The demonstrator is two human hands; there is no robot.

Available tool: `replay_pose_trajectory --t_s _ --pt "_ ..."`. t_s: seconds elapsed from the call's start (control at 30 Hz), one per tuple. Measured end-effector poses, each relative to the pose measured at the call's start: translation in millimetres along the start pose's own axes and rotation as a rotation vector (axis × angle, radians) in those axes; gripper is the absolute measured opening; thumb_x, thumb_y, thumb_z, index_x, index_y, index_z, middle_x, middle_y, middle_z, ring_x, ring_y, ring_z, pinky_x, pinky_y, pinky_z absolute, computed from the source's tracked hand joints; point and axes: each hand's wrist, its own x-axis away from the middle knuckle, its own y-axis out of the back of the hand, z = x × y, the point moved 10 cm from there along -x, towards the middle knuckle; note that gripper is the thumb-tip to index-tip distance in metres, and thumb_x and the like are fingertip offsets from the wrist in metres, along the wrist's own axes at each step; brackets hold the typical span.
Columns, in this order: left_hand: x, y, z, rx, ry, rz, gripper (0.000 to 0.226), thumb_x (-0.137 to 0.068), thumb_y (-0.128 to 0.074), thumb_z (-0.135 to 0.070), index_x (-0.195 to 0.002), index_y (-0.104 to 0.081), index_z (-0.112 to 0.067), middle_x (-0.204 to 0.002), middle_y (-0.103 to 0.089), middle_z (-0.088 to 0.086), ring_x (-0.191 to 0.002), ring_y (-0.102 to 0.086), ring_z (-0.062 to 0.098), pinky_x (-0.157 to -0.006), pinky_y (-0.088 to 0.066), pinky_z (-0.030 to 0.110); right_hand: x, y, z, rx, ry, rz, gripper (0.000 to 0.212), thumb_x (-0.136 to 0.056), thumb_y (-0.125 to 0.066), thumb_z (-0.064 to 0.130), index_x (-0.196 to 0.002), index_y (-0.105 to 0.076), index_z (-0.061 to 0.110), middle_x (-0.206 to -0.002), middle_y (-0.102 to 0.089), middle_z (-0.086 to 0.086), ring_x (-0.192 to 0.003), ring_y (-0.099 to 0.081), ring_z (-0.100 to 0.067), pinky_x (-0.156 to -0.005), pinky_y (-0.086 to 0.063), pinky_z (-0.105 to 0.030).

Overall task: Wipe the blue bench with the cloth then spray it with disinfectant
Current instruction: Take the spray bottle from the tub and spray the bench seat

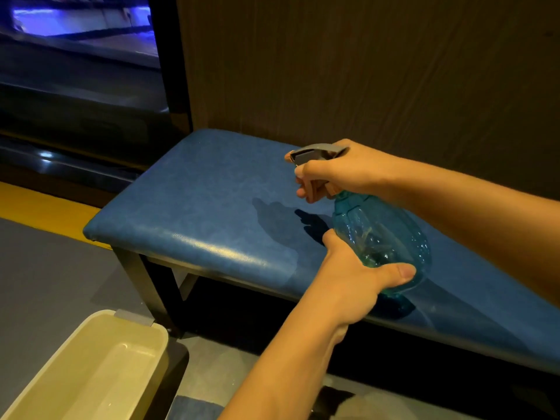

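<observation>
- Desk [212,189]: blue padded top on dark legs, set against a dark panelled wall [363,71].
- Spray bottle [385,234]: clear blue-green body, grey trigger head; held above the desk, nozzle pointing left.
- Right hand [336,171]: clasped round the bottle's neck, fingers on the trigger.
- Left hand [354,274]: cupping the bottle's round base from below, thumb across its near side.
- Cream bin [91,368]: on the floor, lower left, near the desk leg.

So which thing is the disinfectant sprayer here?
Find the blue bench against the dark wall. Above its middle, both hands hold a spray bottle: right hand on the trigger, left hand under the base. It alone is see-through teal with a grey head.
</observation>
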Motion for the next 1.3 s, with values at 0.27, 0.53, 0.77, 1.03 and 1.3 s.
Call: replay_pose_trajectory --t_s 0.27,0.53,0.77,1.03,1.3 --pt "5 -21 7 0.012 0.04 0.076 0.077 -0.067 -0.078 -0.027 -0.128 -0.03 -0.025 -0.128 -0.053 -0.004 -0.118 -0.052 0.017 -0.103 -0.043 0.039 9 6 -18 0.065 -0.107 -0.039 0.022 -0.09 -0.054 0.018 -0.091 -0.064 -0.001 -0.072 -0.067 -0.012 -0.051 -0.063 -0.016 -0.043 -0.049 -0.017" --pt "7 -21 8 -0.03 0.023 0.07 0.076 -0.075 -0.074 -0.017 -0.134 -0.025 -0.023 -0.128 -0.051 -0.005 -0.116 -0.05 0.013 -0.099 -0.04 0.028 21 12 -20 -0.083 -0.013 -0.083 0.012 -0.092 -0.055 0.017 -0.098 -0.064 0.012 -0.091 -0.068 -0.015 -0.048 -0.062 0.003 -0.044 -0.046 -0.01" --pt "8 -28 10 -0.07 0.017 0.056 0.077 -0.076 -0.074 -0.015 -0.133 -0.023 -0.022 -0.13 -0.05 -0.004 -0.116 -0.049 0.014 -0.092 -0.036 0.024 33 26 -26 -0.062 0.053 -0.207 0.02 -0.092 -0.055 0.023 -0.078 -0.065 0.012 -0.073 -0.069 -0.013 -0.054 -0.062 -0.01 -0.049 -0.048 -0.013" --pt "1 -30 14 -0.153 0.024 0.065 0.075 -0.077 -0.073 -0.018 -0.133 -0.022 -0.019 -0.127 -0.05 -0.005 -0.11 -0.05 0.012 -0.089 -0.036 0.023 36 35 -37 -0.183 0.12 -0.286 0.017 -0.091 -0.055 0.018 -0.098 -0.069 0.011 -0.081 -0.068 -0.016 -0.067 -0.069 -0.012 -0.05 -0.046 -0.01" --pt "-1 -25 17 -0.113 0.031 0.02 0.07 -0.077 -0.073 -0.019 -0.128 -0.025 -0.021 -0.12 -0.051 -0.008 -0.107 -0.051 0.007 -0.091 -0.04 0.024 17 18 -39 -0.082 0.083 -0.14 0.033 -0.09 -0.056 0.024 -0.106 -0.067 -0.002 -0.088 -0.073 -0.02 -0.069 -0.07 -0.007 -0.064 -0.052 -0.018"
